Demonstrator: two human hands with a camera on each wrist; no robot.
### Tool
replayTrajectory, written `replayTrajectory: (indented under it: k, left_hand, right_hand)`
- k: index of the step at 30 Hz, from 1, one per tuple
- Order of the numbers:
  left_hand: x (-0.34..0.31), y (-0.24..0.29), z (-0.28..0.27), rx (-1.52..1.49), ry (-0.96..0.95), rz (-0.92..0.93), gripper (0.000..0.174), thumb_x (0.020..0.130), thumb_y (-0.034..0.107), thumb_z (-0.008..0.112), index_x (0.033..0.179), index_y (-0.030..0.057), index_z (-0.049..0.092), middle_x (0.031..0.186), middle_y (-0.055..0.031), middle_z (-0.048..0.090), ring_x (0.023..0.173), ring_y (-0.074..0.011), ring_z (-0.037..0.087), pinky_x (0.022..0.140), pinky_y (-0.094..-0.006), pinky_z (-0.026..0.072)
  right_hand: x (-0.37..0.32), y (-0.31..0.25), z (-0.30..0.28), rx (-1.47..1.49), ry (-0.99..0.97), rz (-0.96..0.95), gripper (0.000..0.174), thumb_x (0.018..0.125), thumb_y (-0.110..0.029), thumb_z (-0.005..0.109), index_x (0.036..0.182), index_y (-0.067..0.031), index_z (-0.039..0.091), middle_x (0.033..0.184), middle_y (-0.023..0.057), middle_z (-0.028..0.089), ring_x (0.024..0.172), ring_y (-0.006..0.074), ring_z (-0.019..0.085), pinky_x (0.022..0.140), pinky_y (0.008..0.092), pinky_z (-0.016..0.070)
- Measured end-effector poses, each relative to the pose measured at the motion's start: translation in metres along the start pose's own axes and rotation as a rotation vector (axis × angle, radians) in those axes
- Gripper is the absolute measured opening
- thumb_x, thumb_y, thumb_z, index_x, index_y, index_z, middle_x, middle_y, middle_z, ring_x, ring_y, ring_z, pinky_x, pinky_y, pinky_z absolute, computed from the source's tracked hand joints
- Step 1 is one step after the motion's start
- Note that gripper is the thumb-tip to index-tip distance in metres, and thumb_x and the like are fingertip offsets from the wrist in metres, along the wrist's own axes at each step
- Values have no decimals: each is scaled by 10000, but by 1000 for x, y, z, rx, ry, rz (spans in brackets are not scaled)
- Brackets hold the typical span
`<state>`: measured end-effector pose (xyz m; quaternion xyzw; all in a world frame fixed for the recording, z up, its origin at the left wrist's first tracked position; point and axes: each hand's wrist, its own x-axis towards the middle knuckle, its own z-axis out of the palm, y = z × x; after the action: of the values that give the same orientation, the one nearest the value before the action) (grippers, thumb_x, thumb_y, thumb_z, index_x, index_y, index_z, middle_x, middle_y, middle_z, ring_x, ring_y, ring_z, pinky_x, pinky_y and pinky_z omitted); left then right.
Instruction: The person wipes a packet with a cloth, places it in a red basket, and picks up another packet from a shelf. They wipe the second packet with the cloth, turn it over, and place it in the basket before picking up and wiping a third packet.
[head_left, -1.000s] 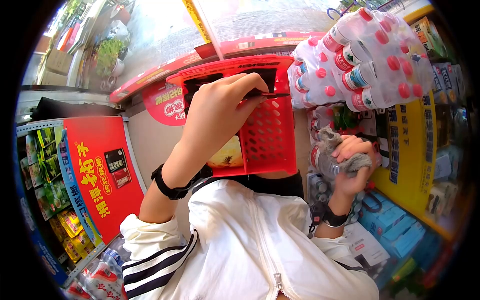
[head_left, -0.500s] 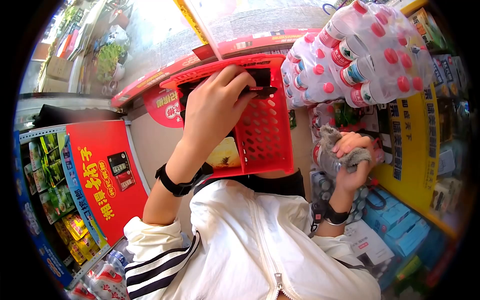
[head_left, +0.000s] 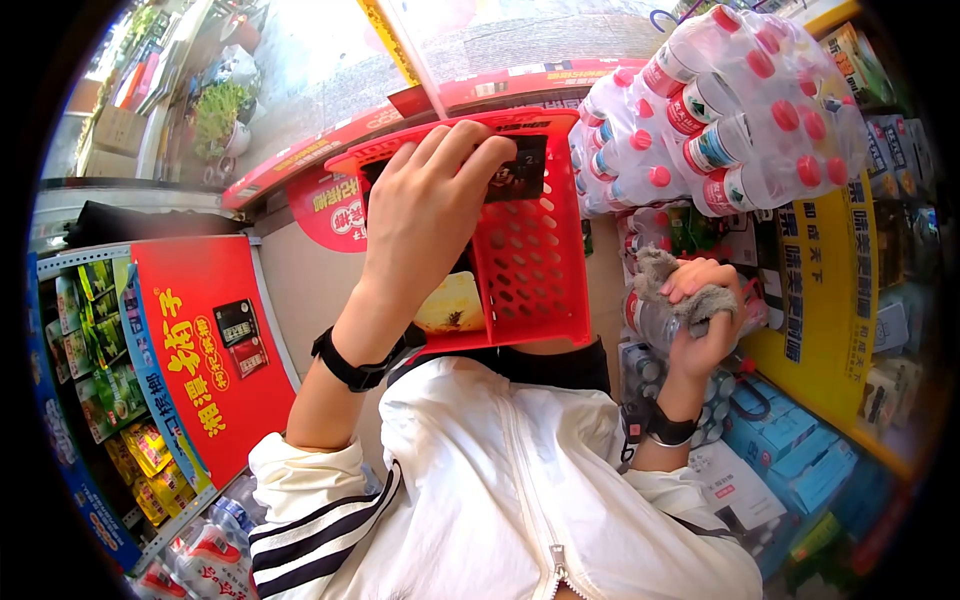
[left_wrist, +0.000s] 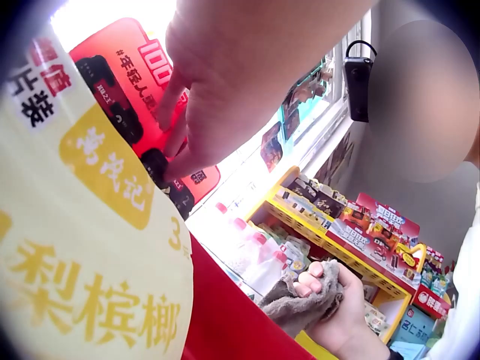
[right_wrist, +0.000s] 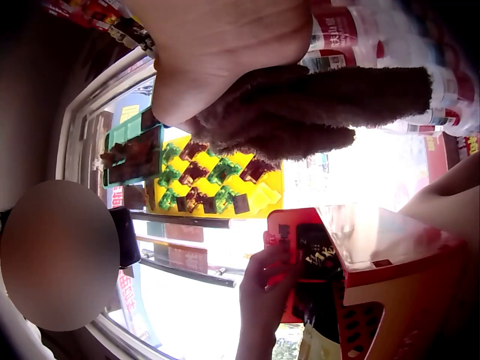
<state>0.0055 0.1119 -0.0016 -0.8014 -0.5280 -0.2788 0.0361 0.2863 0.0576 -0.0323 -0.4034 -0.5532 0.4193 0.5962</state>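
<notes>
Over the red basket (head_left: 535, 260), my left hand (head_left: 425, 215) has bent fingers gripping the left part of a black packet (head_left: 522, 172); the thumb is hidden in the head view. The packet's printed face shows at the basket's far wall. The right wrist view shows the left hand (right_wrist: 264, 289) at the black packets (right_wrist: 319, 251). A yellowish packet (head_left: 452, 305) lies in the basket's near left compartment and fills the left side of the left wrist view. At the right, my right hand (head_left: 708, 300) clutches a grey cloth (head_left: 655, 272), apart from the basket.
Shrink-wrapped bottles (head_left: 715, 130) are stacked right of the basket, with more bottles below. A red display panel (head_left: 205, 350) and shelves of packets (head_left: 110, 370) stand at the left. Blue boxes (head_left: 790, 445) lie lower right, beside a yellow panel (head_left: 825, 290).
The black packet has turned from nearly edge-on to showing its printed face against the far wall. My left hand has shifted slightly left and up. The right hand keeps its hold on the cloth.
</notes>
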Motion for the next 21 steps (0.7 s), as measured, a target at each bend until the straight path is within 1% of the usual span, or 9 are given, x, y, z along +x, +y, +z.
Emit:
replayTrajectory:
  k: [1,4,6,8,11,13,16,18,21]
  left_hand:
    - [-1,-3,1,30,2,29,258,771,85,680,1021,131,633,971,8,596,906,-188,605,725,-330,473]
    - [-2,-1,-6,59,-105,24,227,752,56,674,970,118,657,983,9,591,915,-189,599,735,-332,474]
    - [-2,6,-10,0,-94,18,207,753,46,666,948,116,664,995,10,594,924,-186,597,742,-332,474]
    - [2,20,-23,-116,-125,-43,222,774,2,654,965,112,683,1040,-22,618,959,-229,615,815,-355,500]
    - [1,34,-42,-239,-133,-20,246,764,-24,667,967,111,692,1044,-22,634,923,-227,629,791,-348,503]
    - [-2,39,-54,-339,-161,-26,256,753,-63,662,947,100,698,1004,-41,648,858,-226,636,746,-334,501]
    - [-12,40,-63,-394,-192,-42,240,763,-65,658,949,82,696,973,-60,652,848,-229,640,743,-331,503]
    - [-21,35,-64,-464,-225,-110,225,777,-75,646,955,54,689,949,-80,654,841,-232,646,742,-321,504]
    - [-35,30,-60,-464,-237,-209,239,759,-26,677,962,97,700,931,-45,669,813,-229,624,710,-335,485]
  right_hand:
    - [0,1,1,-1,0,0,171,754,-143,405,784,-15,513,678,99,570,646,214,549,772,378,447]
    - [0,4,-1,74,71,44,183,795,-173,410,832,-14,493,733,79,521,662,204,516,704,338,436]
    - [1,9,-2,212,265,252,197,832,-214,424,877,-29,476,775,59,467,673,185,489,664,309,418]
    - [3,20,-9,292,346,387,182,866,-248,491,893,-68,484,778,42,470,668,150,497,620,286,418]
    - [-12,64,-26,324,428,696,199,876,-273,642,897,-115,522,731,16,534,617,100,529,532,254,437]
    - [-24,98,-30,144,396,820,242,837,-273,733,846,-134,535,703,-8,552,561,83,523,508,250,445]
    - [-45,147,-42,135,411,892,220,839,-270,728,848,-131,557,700,-16,551,569,88,529,514,260,450]
    - [-58,179,-57,160,472,1008,222,842,-268,713,927,-92,607,760,3,593,609,127,571,556,291,479]
    - [-67,225,-84,139,584,1093,168,860,-212,683,941,-95,593,804,51,623,601,166,598,555,319,504]
